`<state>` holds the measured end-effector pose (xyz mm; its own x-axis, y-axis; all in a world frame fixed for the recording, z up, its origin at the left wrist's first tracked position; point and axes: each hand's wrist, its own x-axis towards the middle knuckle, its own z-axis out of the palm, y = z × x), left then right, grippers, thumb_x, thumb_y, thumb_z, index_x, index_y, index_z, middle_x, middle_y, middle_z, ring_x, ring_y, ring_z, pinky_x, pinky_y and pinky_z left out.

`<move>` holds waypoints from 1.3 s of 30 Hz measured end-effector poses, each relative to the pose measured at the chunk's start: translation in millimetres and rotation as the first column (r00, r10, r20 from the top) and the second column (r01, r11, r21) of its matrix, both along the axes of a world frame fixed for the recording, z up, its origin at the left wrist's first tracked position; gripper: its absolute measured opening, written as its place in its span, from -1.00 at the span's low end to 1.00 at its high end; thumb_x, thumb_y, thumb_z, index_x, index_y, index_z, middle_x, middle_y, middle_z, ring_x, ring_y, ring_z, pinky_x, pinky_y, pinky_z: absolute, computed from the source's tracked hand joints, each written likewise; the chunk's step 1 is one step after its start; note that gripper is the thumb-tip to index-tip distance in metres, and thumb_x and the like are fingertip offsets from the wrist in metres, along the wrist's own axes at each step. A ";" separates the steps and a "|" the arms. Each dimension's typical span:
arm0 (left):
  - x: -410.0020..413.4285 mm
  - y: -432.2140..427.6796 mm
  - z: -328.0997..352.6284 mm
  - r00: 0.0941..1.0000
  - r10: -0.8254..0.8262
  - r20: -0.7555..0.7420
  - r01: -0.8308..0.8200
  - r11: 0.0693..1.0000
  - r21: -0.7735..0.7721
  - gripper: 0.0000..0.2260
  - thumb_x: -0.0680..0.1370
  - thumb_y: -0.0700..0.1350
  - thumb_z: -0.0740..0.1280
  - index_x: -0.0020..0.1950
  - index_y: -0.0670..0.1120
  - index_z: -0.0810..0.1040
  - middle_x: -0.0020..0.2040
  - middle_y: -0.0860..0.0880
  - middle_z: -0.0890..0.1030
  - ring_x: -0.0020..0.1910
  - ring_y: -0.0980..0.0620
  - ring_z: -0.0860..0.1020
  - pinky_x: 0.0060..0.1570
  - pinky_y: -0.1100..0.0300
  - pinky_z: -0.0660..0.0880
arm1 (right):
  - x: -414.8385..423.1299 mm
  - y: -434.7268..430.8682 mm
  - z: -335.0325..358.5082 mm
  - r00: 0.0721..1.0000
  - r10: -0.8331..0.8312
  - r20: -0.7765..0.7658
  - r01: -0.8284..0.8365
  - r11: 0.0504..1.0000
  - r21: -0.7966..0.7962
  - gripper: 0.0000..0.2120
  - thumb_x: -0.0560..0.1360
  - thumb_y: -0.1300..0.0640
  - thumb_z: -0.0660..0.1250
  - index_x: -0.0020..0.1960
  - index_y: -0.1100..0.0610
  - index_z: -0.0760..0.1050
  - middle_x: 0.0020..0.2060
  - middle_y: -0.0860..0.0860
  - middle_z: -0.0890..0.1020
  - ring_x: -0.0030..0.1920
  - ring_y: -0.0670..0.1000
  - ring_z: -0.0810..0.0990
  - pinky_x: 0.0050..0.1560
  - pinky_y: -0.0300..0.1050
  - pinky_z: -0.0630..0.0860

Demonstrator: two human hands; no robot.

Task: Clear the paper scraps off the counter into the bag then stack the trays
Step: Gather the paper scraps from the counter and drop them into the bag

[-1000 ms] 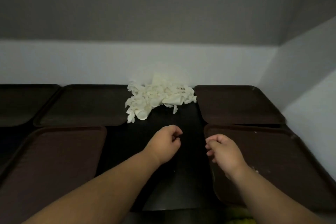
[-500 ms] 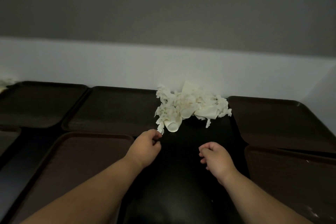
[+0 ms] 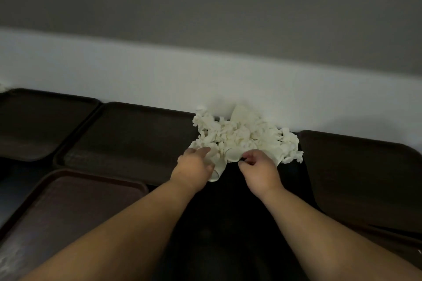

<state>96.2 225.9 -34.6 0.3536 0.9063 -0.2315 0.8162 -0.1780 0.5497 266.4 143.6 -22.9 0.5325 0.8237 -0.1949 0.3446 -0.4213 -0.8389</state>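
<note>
Paper scraps [image 3: 246, 139], location?
– One white heap on the dark counter [image 3: 228, 212], against the wall [image 3: 205, 80], between the rear middle tray [image 3: 127, 134] and the right tray [image 3: 360, 171].
– Hands?
– Left hand [image 3: 194, 166]: fingers stretched flat on the heap's left edge, a curled piece beneath the palm. Right hand [image 3: 260, 170]: fingers curled at the heap's near edge; pinching or not, cannot tell.
– Other trays?
– Front-left tray [image 3: 68, 207], nearest; rear-left tray [image 3: 38, 123], far left.
</note>
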 end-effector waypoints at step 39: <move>8.7 -96.7 7.7 0.911 -0.301 0.280 0.285 0.954 0.099 -0.88 0.55 -0.12 0.33 0.01 0.08 0.60 0.06 0.04 0.54 -0.05 0.14 0.55 -0.03 0.27 0.50 | -1.1 -135.2 -7.3 0.974 -0.085 0.212 0.099 0.993 -0.058 -0.91 0.54 0.10 0.37 0.04 -0.03 0.58 -0.03 -0.10 0.56 -0.10 -0.14 0.56 -0.20 -0.33 0.43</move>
